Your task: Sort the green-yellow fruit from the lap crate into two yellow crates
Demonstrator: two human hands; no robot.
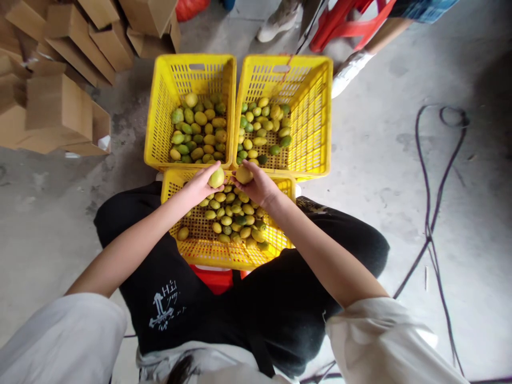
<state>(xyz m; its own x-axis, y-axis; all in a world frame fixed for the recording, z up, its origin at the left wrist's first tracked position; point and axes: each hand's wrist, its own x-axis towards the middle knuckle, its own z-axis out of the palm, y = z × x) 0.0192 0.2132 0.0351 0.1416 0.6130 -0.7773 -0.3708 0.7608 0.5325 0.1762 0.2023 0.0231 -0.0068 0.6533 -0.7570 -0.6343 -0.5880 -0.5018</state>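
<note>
My left hand (201,184) is closed round a pale yellow-green lemon (216,177). Level with it, my right hand (258,186) grips a yellower lemon (244,174). Both hands are over the far rim of the near yellow crate (228,261), which stands between my knees with many lemons (226,220) on its slatted floor. Beyond it, two more yellow crates stand side by side: the far left crate (150,114) has mixed green and yellow lemons (200,118), and the far right crate (310,114) has lemons (260,141) mostly on its left side.
Open cardboard boxes (60,104) are piled at the upper left. A red stool (352,26) and another person's shoes (352,72) are behind the right crate. A looped black cable (429,229) lies on the concrete floor to the right. Something red (214,280) shows below the near crate.
</note>
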